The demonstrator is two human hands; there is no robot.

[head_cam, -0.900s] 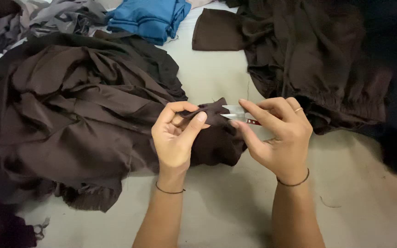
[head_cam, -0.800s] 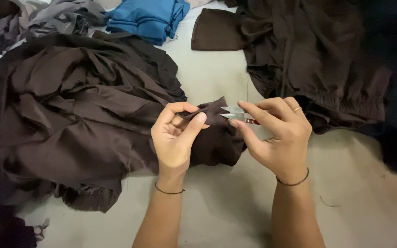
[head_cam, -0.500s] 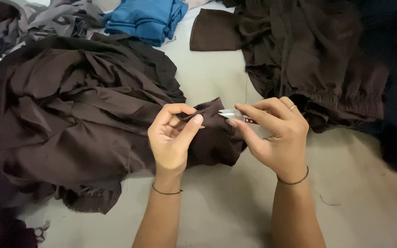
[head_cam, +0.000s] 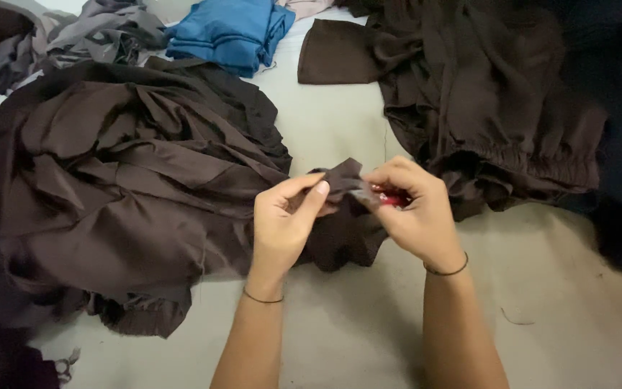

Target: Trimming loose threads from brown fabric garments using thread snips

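Left hand [head_cam: 286,223] pinching brown cloth [head_cam: 345,180], right hand [head_cam: 412,209] gripping red tool [head_cam: 391,196] — perhaps snips

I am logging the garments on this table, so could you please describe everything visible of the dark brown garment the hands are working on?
The dark brown garment is thin, matte woven cloth, heaped in deep crumpled folds on the grey table. A small flap of its edge is raised and pinched between the left hand and the right hand, which also holds a small red-handled tool, mostly hidden.
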